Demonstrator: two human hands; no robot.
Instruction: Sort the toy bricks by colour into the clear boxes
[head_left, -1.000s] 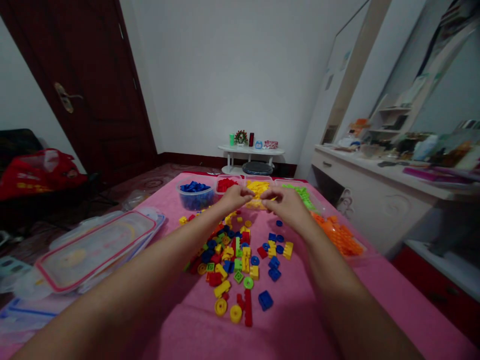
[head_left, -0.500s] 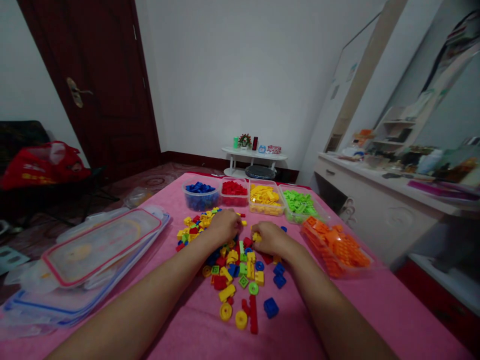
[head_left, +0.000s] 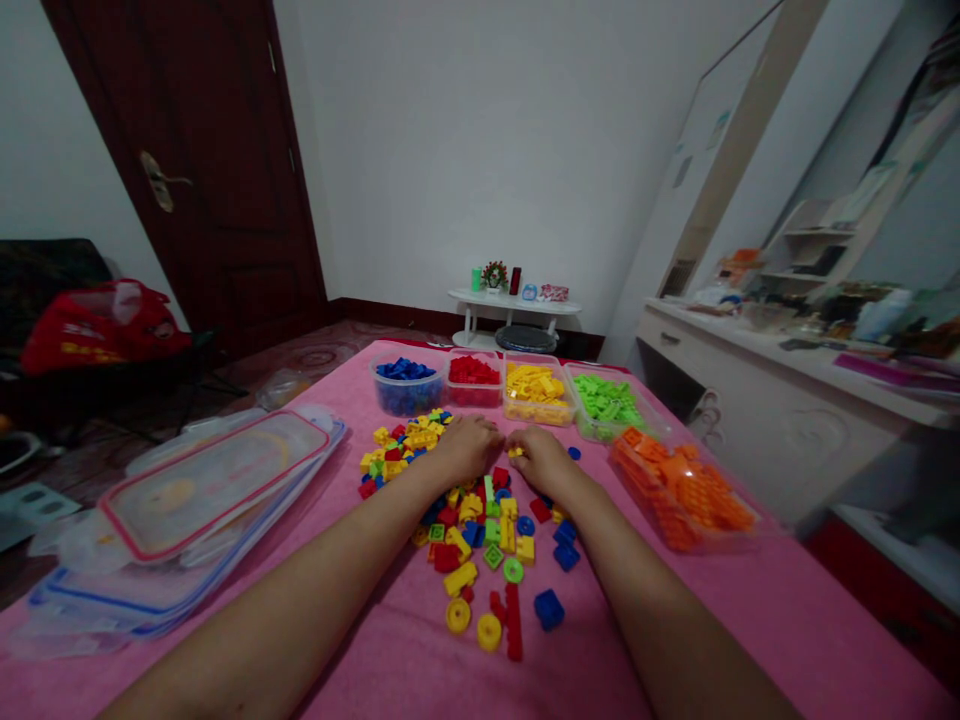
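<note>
A pile of mixed toy building bricks (head_left: 409, 437) in red, yellow, blue and green spreads over the pink cloth. My left hand (head_left: 471, 447) lies over the far part of the pile, its fingers curled and largely hidden, so what they hold does not show. Close to its right, my right hand (head_left: 541, 458) pinches a small yellow brick (head_left: 516, 452). The two hands' fingertips nearly meet. Nearer to me lie loose pieces, among them a yellow wheel (head_left: 458, 615), a long red piece (head_left: 513, 622) and a blue brick (head_left: 549, 609).
Beyond the hands stand clear tubs of blue bricks (head_left: 406, 371), red bricks (head_left: 474, 371), yellow bricks (head_left: 536, 384) and green bricks (head_left: 606, 398). A tub of orange bricks (head_left: 694, 490) sits at the right. Plastic lids (head_left: 217, 480) are stacked on the left.
My right hand has moved slightly forward with the yellow brick, and the gap between my two hands has narrowed. The whole view has shifted a little.
</note>
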